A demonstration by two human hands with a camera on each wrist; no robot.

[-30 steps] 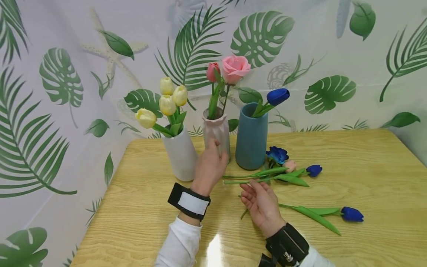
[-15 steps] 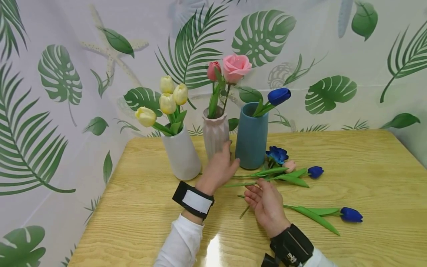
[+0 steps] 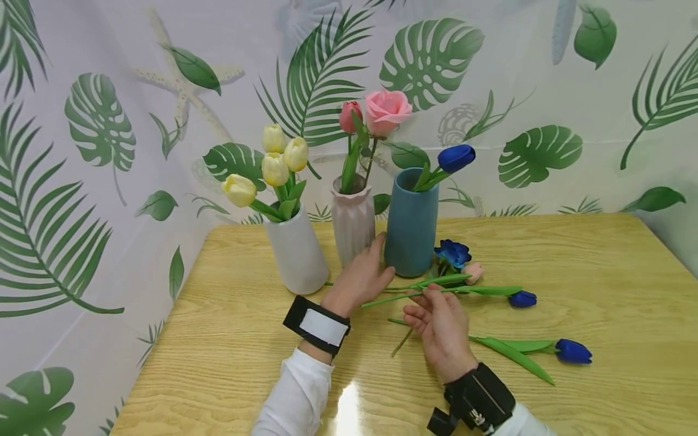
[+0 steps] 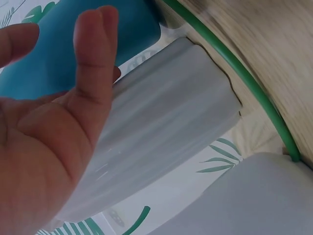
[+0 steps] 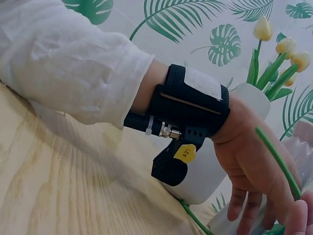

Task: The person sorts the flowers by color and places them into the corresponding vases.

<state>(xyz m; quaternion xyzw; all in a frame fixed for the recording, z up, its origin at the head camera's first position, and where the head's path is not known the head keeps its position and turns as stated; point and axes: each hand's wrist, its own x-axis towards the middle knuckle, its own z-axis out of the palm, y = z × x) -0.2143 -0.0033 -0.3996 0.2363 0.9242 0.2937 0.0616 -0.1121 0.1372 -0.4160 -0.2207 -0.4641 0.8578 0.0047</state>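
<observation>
My left hand (image 3: 360,278) reaches between the ribbed pale pink vase (image 3: 353,227) and the blue vase (image 3: 411,224), fingers extended and holding nothing. In the left wrist view its thumb and fingers stand in front of the ribbed vase (image 4: 166,112); whether they touch either vase is unclear. My right hand (image 3: 444,333) pinches the green stem of a blue tulip (image 3: 522,299) between thumb and fingertips. That stem's cut end points left, just below my left hand; the right wrist view shows the stem (image 5: 279,161) rising from the fingertips (image 5: 296,218).
A white vase (image 3: 297,254) holds several yellow tulips (image 3: 274,169). The pink vase carries a pink rose (image 3: 388,113) and a red-pink tulip; one blue tulip (image 3: 457,158) leans from the blue vase. On the table lie a blue flower (image 3: 454,253), a pale pink bloom (image 3: 474,273) and another blue tulip (image 3: 574,351).
My left hand has slid right from the pink vase's front to the gap beside the blue vase. My right hand has moved slightly right, and the pinched tulip's head has shifted right and down.
</observation>
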